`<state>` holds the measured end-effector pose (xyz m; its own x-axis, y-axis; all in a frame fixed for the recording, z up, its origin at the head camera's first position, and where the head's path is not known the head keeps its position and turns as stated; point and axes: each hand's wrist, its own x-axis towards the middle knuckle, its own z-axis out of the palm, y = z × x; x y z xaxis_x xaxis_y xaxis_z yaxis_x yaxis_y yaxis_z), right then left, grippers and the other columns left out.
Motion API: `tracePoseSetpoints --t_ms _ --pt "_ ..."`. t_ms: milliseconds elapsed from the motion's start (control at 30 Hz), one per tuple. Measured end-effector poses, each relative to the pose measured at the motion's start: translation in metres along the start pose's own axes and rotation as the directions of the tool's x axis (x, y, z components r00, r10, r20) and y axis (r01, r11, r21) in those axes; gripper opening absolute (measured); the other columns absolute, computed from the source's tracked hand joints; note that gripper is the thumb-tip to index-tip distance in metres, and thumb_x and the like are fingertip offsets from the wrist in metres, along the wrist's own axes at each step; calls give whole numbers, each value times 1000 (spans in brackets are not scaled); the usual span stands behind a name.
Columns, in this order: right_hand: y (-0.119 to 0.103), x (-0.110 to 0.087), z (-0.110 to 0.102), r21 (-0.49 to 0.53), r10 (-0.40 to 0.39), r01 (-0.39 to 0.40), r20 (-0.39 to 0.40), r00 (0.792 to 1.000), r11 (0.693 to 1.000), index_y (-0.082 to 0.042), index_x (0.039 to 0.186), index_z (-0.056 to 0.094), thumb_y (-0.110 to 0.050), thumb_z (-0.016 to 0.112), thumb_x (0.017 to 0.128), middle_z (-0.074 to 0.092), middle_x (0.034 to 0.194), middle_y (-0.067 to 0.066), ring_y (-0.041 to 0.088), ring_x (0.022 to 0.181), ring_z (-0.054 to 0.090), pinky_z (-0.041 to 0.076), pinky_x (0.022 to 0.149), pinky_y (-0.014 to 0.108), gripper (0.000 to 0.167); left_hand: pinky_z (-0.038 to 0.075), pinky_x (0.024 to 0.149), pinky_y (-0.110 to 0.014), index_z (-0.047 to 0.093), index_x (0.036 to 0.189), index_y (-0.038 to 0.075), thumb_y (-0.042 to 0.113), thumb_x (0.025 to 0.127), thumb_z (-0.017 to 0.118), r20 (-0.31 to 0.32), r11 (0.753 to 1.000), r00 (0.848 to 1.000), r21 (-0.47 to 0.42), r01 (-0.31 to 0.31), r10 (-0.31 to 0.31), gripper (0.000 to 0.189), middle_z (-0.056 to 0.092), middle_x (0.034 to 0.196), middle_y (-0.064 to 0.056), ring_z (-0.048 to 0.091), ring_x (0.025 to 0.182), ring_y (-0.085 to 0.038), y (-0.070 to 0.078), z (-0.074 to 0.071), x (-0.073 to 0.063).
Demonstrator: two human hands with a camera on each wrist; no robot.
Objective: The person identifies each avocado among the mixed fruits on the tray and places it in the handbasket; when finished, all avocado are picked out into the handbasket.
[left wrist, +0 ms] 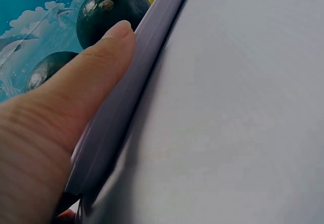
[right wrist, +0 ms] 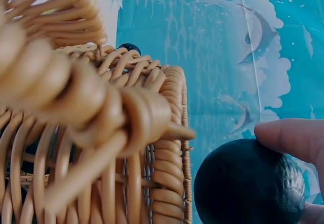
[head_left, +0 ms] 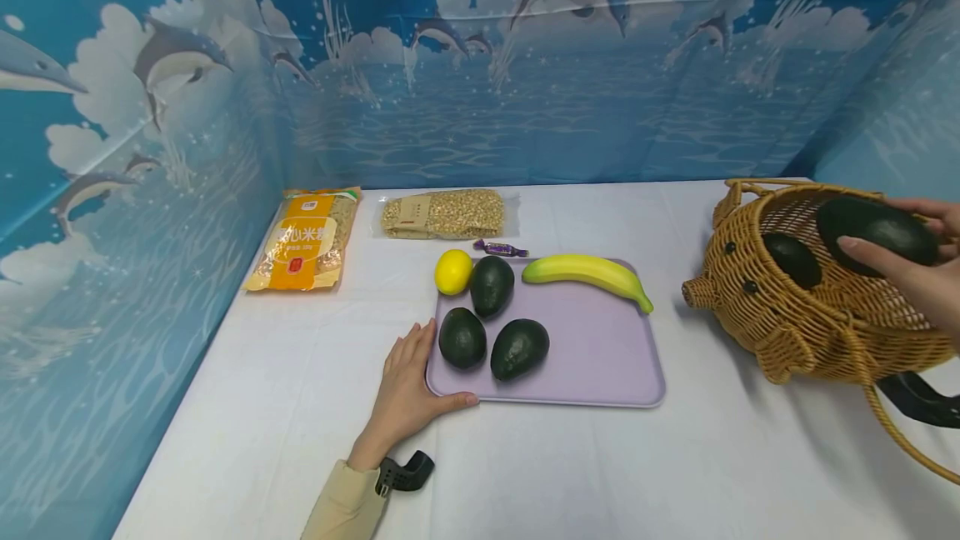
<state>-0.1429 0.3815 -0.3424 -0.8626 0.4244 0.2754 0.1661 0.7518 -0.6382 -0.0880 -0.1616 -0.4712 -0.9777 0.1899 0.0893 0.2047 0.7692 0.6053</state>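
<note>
My right hand (head_left: 926, 252) grips a dark green avocado (head_left: 873, 233) at the mouth of a pig-shaped wicker basket (head_left: 780, 307). In the right wrist view the avocado (right wrist: 248, 183) shows beside the woven rim, a fingertip on its top. Another avocado (head_left: 791, 260) lies inside the basket. My left hand (head_left: 408, 386) rests at the near left corner of a lilac tray (head_left: 592, 357), fingers straight along its side and thumb on its front rim. Three avocados (head_left: 521, 349), a yellow lemon (head_left: 453, 272) and a banana (head_left: 588, 275) are on the tray, the lemon at its far left corner.
Behind the tray lie a purple wrapped candy (head_left: 501, 248) and a clear bag of pale kernels (head_left: 442, 214). An orange-labelled food packet (head_left: 306, 238) lies at the far left. The basket's rope strap (head_left: 892, 423) hangs toward the near right. Dolphin-print cloth (head_left: 525, 123) walls the table.
</note>
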Motion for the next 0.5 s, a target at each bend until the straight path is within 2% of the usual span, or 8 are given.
tracePoseSetpoints --t_ms 67,133,233,300,400,433,500 --pt "14 6 4 -9 11 -12 -12 1000 1000 -33 143 39 -37 66 86 31 103 -24 -11 80 26 31 78 32 64 7 113 -47 20 152 9 65 62 77 3 1000 1000 -1 2 -2 121 23 153 -15 15 141 -30 1 0 0" --pt "30 14 9 9 10 -10 -35 999 1000 -37 140 43 -38 63 88 31 101 -28 -11 82 28 31 78 29 56 7 113 -47 20 152 8 65 62 77 2 1000 1000 -1 0 0 120 23 153 -15 15 141 -30 0 0 0" --pt "45 20 13 67 -14 17 -50 999 998 -35 135 49 -33 58 93 37 101 -30 -11 81 33 32 75 24 42 7 113 -47 20 152 8 65 62 77 1 1000 1000 1 -1 1 120 23 153 -15 15 141 -31 0 0 0" --pt "47 18 13 83 -58 63 -67 996 995 -32 131 54 -28 56 95 39 95 -30 -11 78 36 29 70 21 36 7 113 -47 20 152 8 66 62 77 -1 1000 1000 3 -3 3 120 23 153 -15 15 141 -31 0 1 0" --pt "32 6 13 102 -112 119 -74 991 988 -29 127 59 -26 57 95 43 93 -29 -10 79 38 28 71 21 31 6 113 -47 20 152 9 65 62 77 0 1000 1000 4 -3 3 121 23 153 -15 14 141 -30 -1 0 0" --pt "22 -1 14 109 -137 145 -77 988 983 -25 125 61 -25 57 95 44 93 -28 -9 80 39 28 71 20 30 6 113 -47 20 152 8 65 62 77 0 1000 1000 3 -6 6 121 23 153 -15 14 141 -30 -1 1 0" --pt "-4 -19 13 112 -145 149 -41 989 983 -18 122 63 -24 57 95 45 95 -28 -10 82 39 29 70 19 27 6 113 -46 20 152 9 65 62 77 -1 1000 1000 4 -6 6 121 23 153 -15 14 141 -30 -1 1 0"
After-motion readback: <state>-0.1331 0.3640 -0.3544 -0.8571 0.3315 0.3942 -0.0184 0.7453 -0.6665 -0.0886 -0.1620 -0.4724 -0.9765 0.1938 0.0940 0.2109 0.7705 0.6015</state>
